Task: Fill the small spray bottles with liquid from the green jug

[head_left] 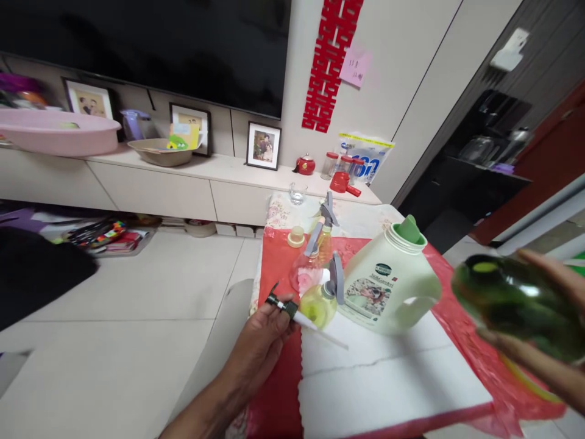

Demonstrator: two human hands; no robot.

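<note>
Currently — left hand, fingers pinching dark-topped pump — right hand, fingers clasping blurred green bottle

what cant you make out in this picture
All in the head view:
- green bottle: blurred, so no lettering reads; the right edge cuts it off
- right hand: blurred, wrist beyond the right edge
- rear spray bottle: partly hidden by the pink spray bottle
- pink note: handwriting too small to read
- television: top cut off by the upper edge
</note>
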